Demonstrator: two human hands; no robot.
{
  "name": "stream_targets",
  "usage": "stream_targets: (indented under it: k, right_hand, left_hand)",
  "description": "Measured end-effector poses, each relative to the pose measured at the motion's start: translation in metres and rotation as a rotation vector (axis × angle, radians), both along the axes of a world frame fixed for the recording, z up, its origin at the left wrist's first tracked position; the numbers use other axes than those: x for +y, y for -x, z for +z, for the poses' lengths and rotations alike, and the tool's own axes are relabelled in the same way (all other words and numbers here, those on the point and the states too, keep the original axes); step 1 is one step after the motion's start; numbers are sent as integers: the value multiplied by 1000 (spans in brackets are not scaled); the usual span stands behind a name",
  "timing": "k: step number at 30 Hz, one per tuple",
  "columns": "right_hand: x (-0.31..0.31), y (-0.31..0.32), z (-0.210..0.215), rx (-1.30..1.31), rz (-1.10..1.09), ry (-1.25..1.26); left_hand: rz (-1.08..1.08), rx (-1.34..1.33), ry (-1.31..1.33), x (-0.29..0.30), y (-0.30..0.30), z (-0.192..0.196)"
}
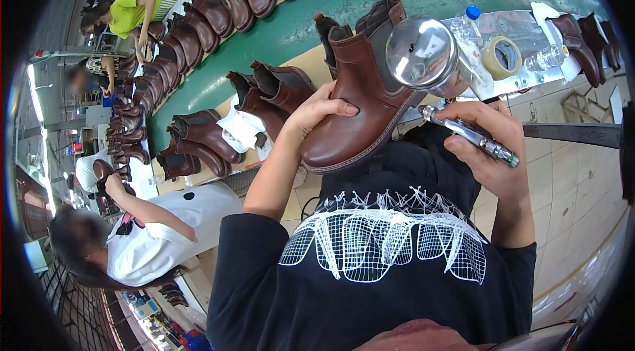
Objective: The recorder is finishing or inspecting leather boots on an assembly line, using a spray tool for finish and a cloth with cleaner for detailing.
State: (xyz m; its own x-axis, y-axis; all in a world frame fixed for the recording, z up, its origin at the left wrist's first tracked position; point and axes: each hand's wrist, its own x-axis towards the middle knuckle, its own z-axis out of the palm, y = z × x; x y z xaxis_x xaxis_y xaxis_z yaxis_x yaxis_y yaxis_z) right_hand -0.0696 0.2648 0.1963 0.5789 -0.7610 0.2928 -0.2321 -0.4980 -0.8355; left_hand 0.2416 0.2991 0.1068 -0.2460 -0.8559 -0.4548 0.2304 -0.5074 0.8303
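A brown leather ankle boot [357, 103] with elastic sides is held up in front of me, its toe toward me and to the left. My left hand [314, 113] is closed around its forefoot, the thumb lying on top. In my right hand [493, 139] is a metal spray gun [463, 129] with a shiny round cup [423, 53] above it. The cup overlaps the boot's heel side in view, and the gun's front end is close to the sole edge. The fingers are wrapped round the gun body.
More brown boots [205, 139] stand on the green table [291, 30], with a long row behind. At right are a tape roll [501, 58], a blue-capped bottle [468, 23] and another bottle [546, 58]. A person in white [172, 228] works at my left; others are farther back.
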Motion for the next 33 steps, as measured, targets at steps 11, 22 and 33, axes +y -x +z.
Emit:
stream_targets:
  k: [11, 22, 33]
  right_hand:
    - [1, 6, -9, -14, -3, -128]
    - [-3, 12, -16, -26, -50, -129]
    - [-11, 14, -18, -136, -61, -128]
  left_hand:
    - [33, 24, -20, 6, -8, -1]
    - [-46, 93, 11, 13, -17, -6]
    - [-107, 111, 18, 16, -26, -15]
